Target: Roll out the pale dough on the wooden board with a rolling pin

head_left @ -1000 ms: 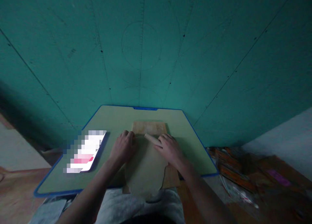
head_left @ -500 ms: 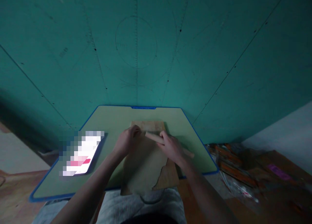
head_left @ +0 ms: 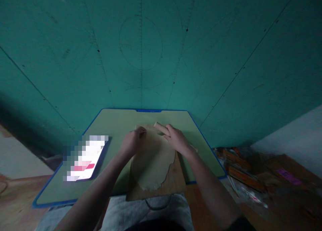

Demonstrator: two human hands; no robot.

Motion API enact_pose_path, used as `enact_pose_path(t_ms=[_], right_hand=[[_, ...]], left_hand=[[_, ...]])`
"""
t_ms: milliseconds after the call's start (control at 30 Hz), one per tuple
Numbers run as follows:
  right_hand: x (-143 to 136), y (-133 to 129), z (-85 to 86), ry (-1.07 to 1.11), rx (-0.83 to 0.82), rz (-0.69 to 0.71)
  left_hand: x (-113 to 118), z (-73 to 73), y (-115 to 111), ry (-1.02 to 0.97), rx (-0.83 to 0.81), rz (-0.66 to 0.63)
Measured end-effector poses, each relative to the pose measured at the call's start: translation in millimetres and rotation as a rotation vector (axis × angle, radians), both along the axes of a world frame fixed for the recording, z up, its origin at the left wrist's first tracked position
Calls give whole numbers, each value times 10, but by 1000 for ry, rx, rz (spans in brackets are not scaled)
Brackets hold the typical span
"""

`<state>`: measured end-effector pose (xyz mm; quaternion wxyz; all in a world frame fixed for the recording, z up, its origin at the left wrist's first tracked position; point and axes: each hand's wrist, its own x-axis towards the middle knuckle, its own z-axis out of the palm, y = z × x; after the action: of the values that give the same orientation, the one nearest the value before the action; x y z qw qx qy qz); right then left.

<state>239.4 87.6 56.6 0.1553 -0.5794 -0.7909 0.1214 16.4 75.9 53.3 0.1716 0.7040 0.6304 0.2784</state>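
Pale, blue-rimmed table (head_left: 120, 122), wooden board (head_left: 178, 177) and bright-screened device (head_left: 88, 160) on top

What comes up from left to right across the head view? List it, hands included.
Lit screen, left hand, dough, right hand, pink label.

Single head-worn view, from near above tabletop (head_left: 120, 122), facing forward-down toward green wall (head_left: 213, 73).
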Motion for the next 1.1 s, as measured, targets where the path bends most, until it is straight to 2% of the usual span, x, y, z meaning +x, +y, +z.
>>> enact_pose_path(t_ms=[100, 167, 200, 300, 333, 467, 633, 733, 833, 967, 1100], right_hand=[[-14, 90, -35, -39, -6, -1], [5, 124, -49, -41, -14, -5], [25, 134, -50, -38, -19, -7], [114, 137, -40, -24, -46, -19], [145, 130, -35, -20, -59, -19], [227, 84, -25, -16, -102, -10], [179, 88, -7, -25, -94, -31], [117, 135, 18, -32, -78, -48], [106, 172, 44, -47, -72, -63], [218, 185, 78, -64, -55, -126], [373, 155, 87, -80, -51, -177]], left_hand=[[-24, 20, -109, 91, 15, 18], [-3, -28, -309, 130, 42, -32], [16, -77, -443, 146, 56, -86], [78, -287, -892, 253, 221, -433], [91, -360, -1027, 271, 263, -487], [101, -569, -1378, 373, 266, -494], [128, -692, -1551, 418, 299, -429], [138, -729, -1606, 465, 371, -437], [119, -750, -1636, 485, 371, -456], [87, -757, -1652, 515, 310, -459], [60, -742, -1643, 537, 339, -461]])
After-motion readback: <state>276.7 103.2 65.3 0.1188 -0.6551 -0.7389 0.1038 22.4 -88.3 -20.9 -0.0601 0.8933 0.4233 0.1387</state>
